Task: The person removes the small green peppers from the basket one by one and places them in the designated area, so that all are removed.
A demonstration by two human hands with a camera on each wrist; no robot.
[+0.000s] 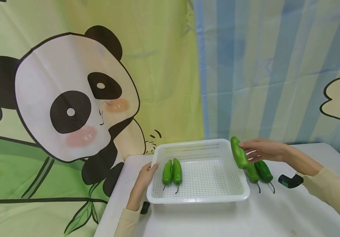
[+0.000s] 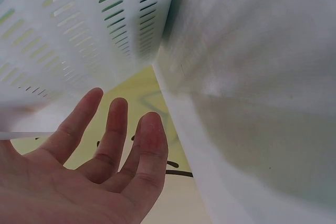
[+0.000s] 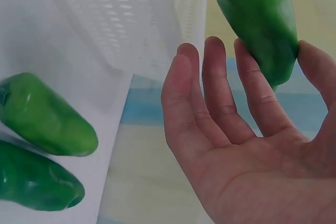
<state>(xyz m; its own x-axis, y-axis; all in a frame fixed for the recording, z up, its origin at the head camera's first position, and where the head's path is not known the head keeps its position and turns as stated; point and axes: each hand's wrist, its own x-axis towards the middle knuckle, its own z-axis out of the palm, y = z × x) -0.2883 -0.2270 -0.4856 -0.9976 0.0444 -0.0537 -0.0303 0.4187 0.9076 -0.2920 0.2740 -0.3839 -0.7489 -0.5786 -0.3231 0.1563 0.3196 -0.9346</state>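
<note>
My right hand [image 1: 263, 149] pinches a green pepper [image 1: 239, 153] between thumb and fingertips, above the right rim of a white plastic basket [image 1: 199, 199]. In the right wrist view the thumb and index finger grip the lower end of this pepper [image 3: 262, 19], the other fingers spread apart. Two more green peppers, a lighter one [image 1: 252, 172] and a darker one [image 1: 264, 171], lie on the table just right of the basket. Inside it, two peppers [image 1: 167, 172] rest side by side at the left. My left hand [image 1: 145, 176] holds the basket's left rim, thumb on top and fingers outside.
The basket stands on a white table [image 1: 193, 220]. Behind hangs a cloth backdrop [image 1: 170, 82] with a panda print and blue stripes. A black strap-like piece [image 1: 290, 181] shows at the right wrist, another dark piece [image 1: 145, 208] at the left wrist.
</note>
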